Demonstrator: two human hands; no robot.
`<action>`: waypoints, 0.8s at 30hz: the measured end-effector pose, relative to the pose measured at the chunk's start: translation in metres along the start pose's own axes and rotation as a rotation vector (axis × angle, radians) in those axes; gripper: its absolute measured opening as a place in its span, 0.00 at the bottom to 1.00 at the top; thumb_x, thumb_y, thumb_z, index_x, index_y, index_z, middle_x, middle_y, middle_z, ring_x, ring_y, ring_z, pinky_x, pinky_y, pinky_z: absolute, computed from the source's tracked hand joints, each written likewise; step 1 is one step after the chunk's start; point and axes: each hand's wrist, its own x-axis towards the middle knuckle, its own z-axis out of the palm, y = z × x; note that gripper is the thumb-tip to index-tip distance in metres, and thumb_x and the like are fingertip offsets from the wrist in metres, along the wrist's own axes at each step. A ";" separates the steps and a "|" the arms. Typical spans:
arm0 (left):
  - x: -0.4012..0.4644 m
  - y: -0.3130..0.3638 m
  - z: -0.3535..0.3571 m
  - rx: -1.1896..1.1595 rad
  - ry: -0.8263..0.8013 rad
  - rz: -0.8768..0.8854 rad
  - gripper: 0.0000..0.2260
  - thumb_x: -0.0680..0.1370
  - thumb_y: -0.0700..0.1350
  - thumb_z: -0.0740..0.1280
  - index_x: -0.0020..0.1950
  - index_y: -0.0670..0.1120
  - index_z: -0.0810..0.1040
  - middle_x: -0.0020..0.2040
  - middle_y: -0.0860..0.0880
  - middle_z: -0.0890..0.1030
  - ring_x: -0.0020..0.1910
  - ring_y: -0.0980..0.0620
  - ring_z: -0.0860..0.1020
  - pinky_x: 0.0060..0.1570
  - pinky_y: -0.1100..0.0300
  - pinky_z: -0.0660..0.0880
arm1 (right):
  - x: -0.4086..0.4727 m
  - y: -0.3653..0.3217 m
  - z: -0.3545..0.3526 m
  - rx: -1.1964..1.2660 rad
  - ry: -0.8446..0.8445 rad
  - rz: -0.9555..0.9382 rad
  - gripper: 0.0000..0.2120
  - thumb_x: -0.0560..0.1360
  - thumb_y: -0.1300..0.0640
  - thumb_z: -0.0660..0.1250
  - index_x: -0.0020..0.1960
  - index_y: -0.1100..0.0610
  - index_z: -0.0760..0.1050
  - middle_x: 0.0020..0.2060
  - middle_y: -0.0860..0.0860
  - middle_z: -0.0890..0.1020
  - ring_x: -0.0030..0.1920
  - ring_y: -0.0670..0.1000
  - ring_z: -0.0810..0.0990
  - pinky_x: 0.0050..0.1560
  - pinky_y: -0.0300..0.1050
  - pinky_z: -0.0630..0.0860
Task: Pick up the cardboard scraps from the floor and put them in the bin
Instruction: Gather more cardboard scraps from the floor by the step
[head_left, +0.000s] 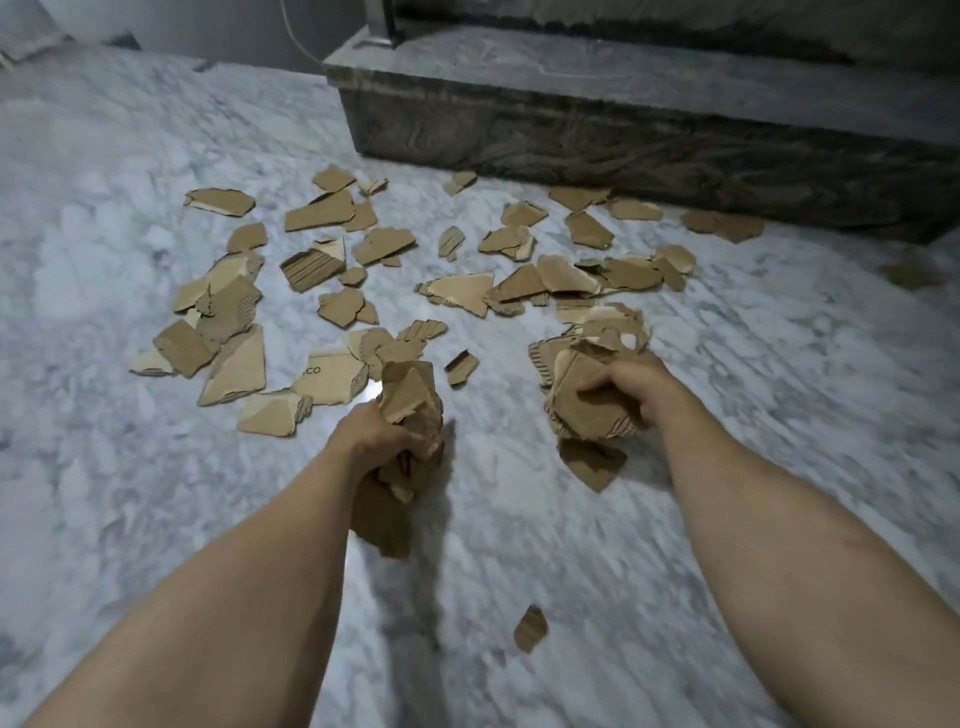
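Observation:
Torn brown cardboard scraps (462, 291) lie scattered over the white marble floor (104, 291) ahead of me. My left hand (374, 436) is shut on a thick bundle of scraps (410, 410) held above the floor, with pieces hanging below the fist. My right hand (631, 389) is shut on a second stack of scraps (587, 410), right next to a small pile on the floor. One lone scrap (530, 627) lies close to me between my forearms. No bin is in view.
A dark grey stone step or plinth (623, 135) runs along the back right, with a few scraps against its base. A white cable (298, 39) hangs by the back wall. Bare marble floor spreads to the left and near me.

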 end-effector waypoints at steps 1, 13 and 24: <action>0.001 -0.004 -0.005 -0.028 0.027 -0.033 0.19 0.60 0.47 0.82 0.45 0.44 0.80 0.49 0.42 0.83 0.48 0.41 0.81 0.52 0.49 0.81 | 0.005 0.000 -0.001 0.015 -0.013 0.002 0.28 0.61 0.68 0.80 0.59 0.62 0.77 0.52 0.58 0.84 0.45 0.57 0.82 0.35 0.44 0.77; 0.006 0.000 0.005 0.392 0.097 -0.083 0.26 0.59 0.54 0.79 0.53 0.48 0.78 0.49 0.47 0.81 0.47 0.43 0.81 0.47 0.54 0.79 | 0.053 0.000 0.031 -0.199 0.043 0.046 0.56 0.42 0.60 0.84 0.67 0.63 0.64 0.63 0.57 0.71 0.57 0.61 0.74 0.45 0.52 0.81; -0.011 0.004 0.012 0.085 0.062 0.038 0.48 0.64 0.46 0.83 0.75 0.50 0.56 0.58 0.43 0.78 0.55 0.39 0.78 0.56 0.47 0.78 | -0.004 -0.013 -0.008 -0.213 -0.035 -0.174 0.44 0.60 0.62 0.83 0.70 0.57 0.65 0.60 0.55 0.77 0.57 0.58 0.77 0.52 0.50 0.76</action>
